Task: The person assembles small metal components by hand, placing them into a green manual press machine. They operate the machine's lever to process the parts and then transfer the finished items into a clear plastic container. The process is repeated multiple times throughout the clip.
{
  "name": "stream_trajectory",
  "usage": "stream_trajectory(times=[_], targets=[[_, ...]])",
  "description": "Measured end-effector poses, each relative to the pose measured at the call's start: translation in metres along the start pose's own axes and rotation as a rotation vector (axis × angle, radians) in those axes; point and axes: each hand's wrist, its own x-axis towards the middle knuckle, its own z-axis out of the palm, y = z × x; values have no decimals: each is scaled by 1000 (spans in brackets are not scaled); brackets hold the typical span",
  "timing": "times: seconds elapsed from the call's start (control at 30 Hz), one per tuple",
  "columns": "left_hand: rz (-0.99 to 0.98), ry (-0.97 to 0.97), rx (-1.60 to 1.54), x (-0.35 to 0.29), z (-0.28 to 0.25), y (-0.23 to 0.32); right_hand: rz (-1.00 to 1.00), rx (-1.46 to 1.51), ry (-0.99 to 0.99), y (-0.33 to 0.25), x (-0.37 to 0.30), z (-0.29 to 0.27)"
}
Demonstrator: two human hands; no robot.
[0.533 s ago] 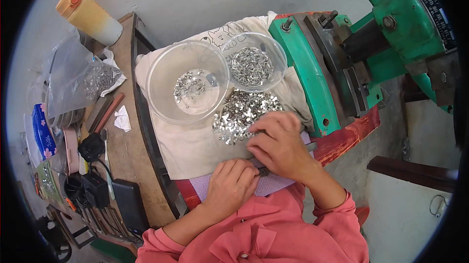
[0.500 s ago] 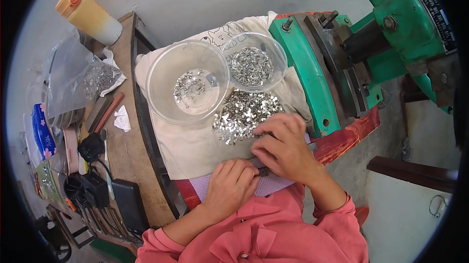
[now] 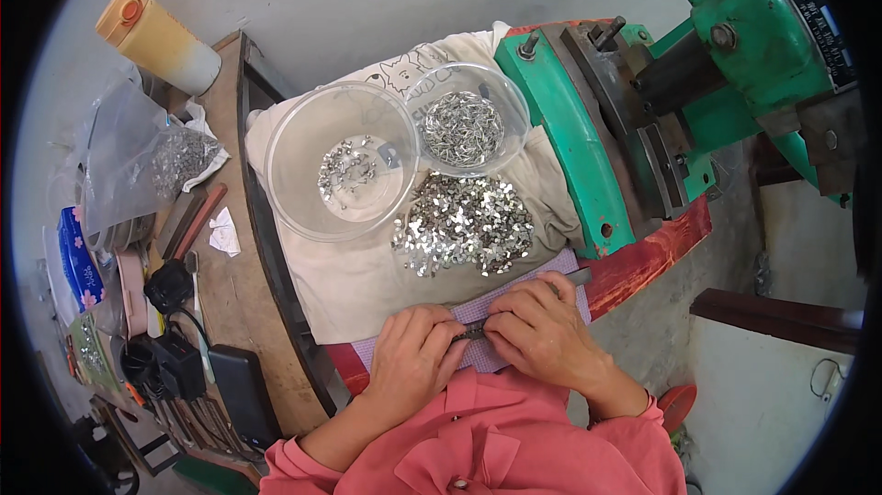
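Note:
Close to my body, a narrow dark metal bar (image 3: 473, 332) lies over a purple textured mat (image 3: 577, 297). My left hand (image 3: 412, 348) is closed on the bar's left part, fingertips pinched at its edge. My right hand (image 3: 544, 328) closes over the right part, its fingers bent down onto the bar; a grey end pokes out beyond the knuckles. Any small piece under the fingertips is hidden. Just past my hands a heap of small shiny metal pieces (image 3: 469, 224) is spread on a beige printed cloth (image 3: 344, 297).
Behind the heap stand a large clear tub (image 3: 294, 210) with some small metal parts and a smaller clear tub (image 3: 519, 95) full of thin metal pins. A green press (image 3: 588, 173) rises at the right. A wooden table (image 3: 253, 311) at the left carries tools, bags and a yellow bottle (image 3: 161, 40).
My right hand has come from the near edge of the heap down onto the bar, beside my left hand. My left hand stays at the bar. The view has shifted slightly.

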Motion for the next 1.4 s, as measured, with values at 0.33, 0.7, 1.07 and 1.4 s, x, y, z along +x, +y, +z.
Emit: stream_trajectory(times=[0.33,0.7,1.07,1.4], targets=[[24,39,-7,-1,5,-4,56,43,17,3,-5,-8],[-105,40,19,-15,-22,-8,57,59,22,4,-7,-3],[-117,55,-17,-19,-19,-13,40,76,46,0,-3,-2],[-40,56,17,-16,-14,-15,5,100,19,-6,3,6]])
